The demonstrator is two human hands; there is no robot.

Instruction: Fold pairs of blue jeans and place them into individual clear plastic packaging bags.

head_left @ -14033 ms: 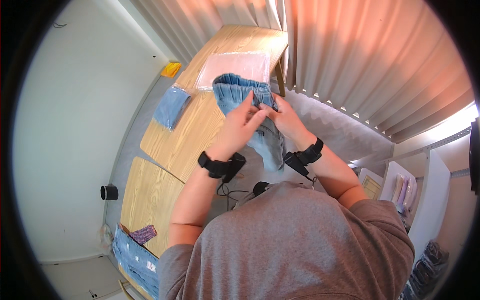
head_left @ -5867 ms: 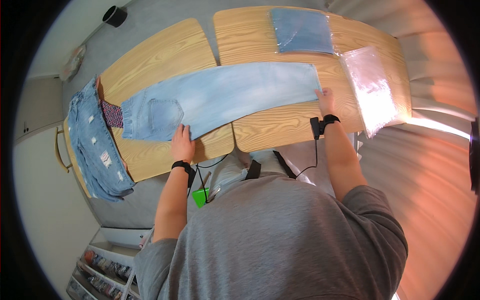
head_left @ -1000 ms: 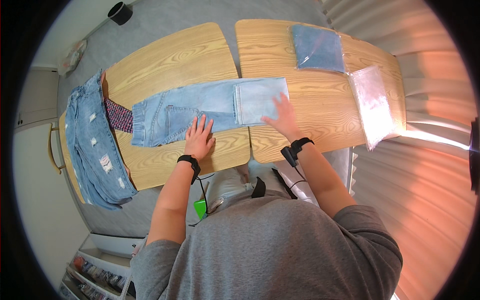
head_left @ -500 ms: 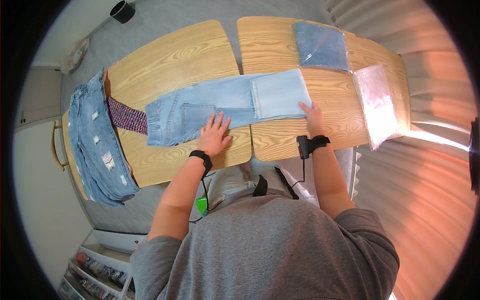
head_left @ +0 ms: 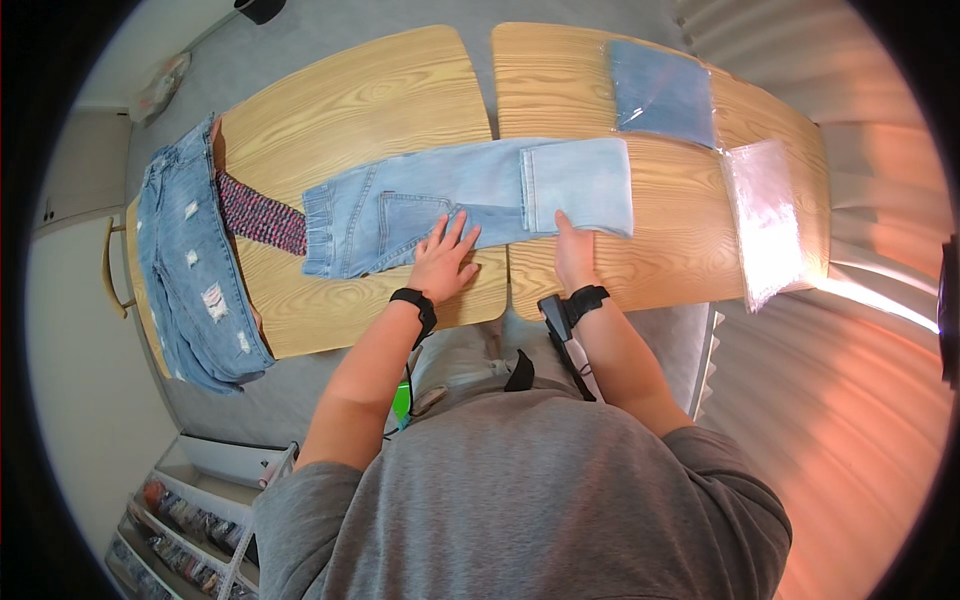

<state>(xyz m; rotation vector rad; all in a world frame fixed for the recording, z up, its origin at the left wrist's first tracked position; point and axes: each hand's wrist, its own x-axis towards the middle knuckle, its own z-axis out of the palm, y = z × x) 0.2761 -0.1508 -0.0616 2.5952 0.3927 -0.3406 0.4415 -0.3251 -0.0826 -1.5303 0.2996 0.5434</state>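
Note:
A pair of light blue jeans (head_left: 420, 180) with an elastic waistband lies lengthwise across two wooden tables, folded in half. Its leg end is turned back into a pale panel (head_left: 580, 185) on the right. My left hand (head_left: 443, 265) rests on the jeans' near edge below the back pocket, fingers spread and holding nothing. At the near edge of the turned-back panel, my right hand (head_left: 576, 255) grips the denim, thumb on top; its other fingers are hidden beneath the cloth.
Ripped blue jeans (head_left: 205, 270) drape over the left table end, beside a dark pink-flecked knitted strip (head_left: 262, 215). On the right table (head_left: 680, 250) lie a bagged blue denim piece (head_left: 662, 92) and shiny clear plastic bags (head_left: 765, 220). A gap separates the tables; curtains (head_left: 860, 400) hang at right.
My right hand has slid left along the near edge, from the jeans' far right end to the inner part of the turned-back panel. My left hand stays spread near the pocket.

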